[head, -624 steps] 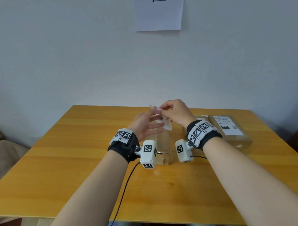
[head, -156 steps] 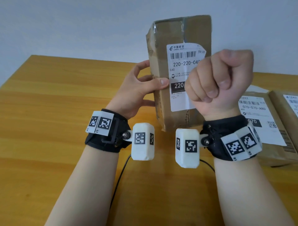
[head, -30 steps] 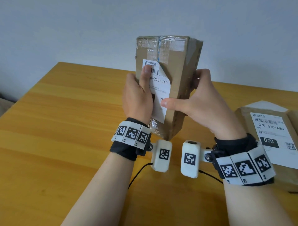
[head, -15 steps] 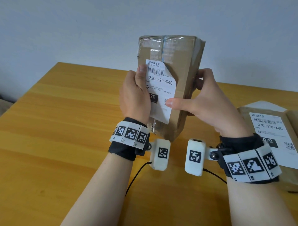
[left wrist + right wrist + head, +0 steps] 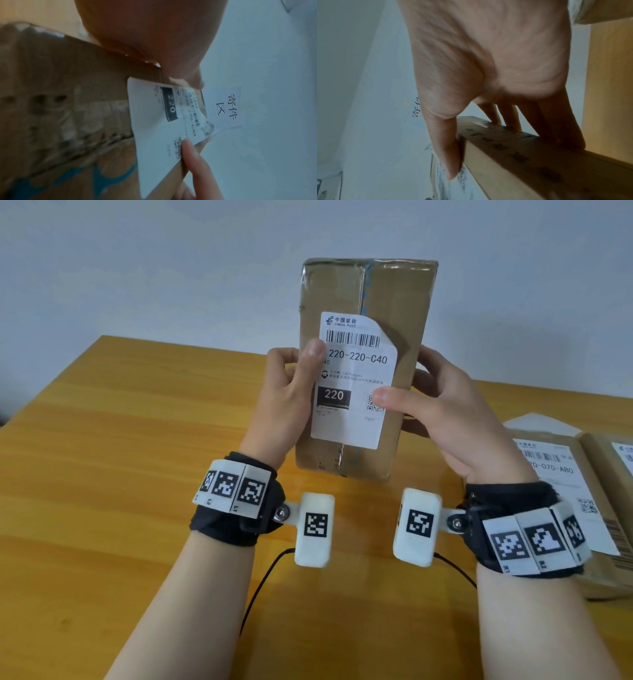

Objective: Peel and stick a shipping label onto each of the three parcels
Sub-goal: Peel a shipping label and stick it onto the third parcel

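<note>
A brown cardboard parcel [image 5: 394, 302] stands upright above the table, held between both hands. A white shipping label [image 5: 352, 378] reading 220-220-C40 lies on its front face, its top right corner curling away. My left hand [image 5: 291, 398] grips the parcel's left edge, thumb pressing the label's left side. My right hand [image 5: 442, 412] grips the right edge, thumb on the label near its QR code, fingers behind the box. The left wrist view shows the label [image 5: 154, 128] and the right thumb [image 5: 193, 159]. In the right wrist view, the thumb presses the front while the fingers [image 5: 556, 128] wrap the parcel [image 5: 530, 162].
Two more labelled parcels lie flat at the right: one [image 5: 561, 484] marked 070-070-A80, another [image 5: 616, 460] at the frame edge. White backing paper [image 5: 534, 422] lies behind them. The wooden table [image 5: 120, 474] spreads left and front. A printed sheet [image 5: 226, 108] hangs on the wall.
The parcel has turned to face me more squarely. My left thumb has slid from the label's upper part to its left edge, uncovering the barcode. The right thumb stays near the QR code.
</note>
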`<state>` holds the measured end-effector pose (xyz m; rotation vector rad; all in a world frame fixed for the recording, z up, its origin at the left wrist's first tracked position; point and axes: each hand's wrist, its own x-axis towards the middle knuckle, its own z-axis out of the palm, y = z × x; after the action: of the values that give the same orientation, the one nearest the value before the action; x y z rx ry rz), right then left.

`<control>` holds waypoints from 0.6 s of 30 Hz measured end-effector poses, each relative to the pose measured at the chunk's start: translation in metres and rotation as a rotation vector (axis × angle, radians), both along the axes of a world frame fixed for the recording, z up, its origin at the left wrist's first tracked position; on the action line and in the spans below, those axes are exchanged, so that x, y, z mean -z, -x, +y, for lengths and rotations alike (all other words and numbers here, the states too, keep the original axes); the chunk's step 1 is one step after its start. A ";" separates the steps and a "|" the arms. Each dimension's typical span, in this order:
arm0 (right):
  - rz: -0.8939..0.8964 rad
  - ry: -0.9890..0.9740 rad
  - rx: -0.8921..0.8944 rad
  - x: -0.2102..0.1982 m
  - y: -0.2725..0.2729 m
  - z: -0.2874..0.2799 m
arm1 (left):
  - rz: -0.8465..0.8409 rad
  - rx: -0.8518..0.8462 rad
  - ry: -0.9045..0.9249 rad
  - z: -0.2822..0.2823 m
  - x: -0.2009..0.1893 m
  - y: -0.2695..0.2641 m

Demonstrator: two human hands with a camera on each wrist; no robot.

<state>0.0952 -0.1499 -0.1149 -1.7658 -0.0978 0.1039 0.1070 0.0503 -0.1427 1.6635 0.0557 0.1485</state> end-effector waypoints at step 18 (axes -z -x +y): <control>-0.360 -0.180 -0.338 -0.006 0.011 0.014 | 0.001 0.063 0.053 -0.002 -0.006 0.008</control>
<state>0.0839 -0.1363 -0.1086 -1.5590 -0.6480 0.0188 0.0989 0.0483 -0.1365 1.6105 0.0079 0.0983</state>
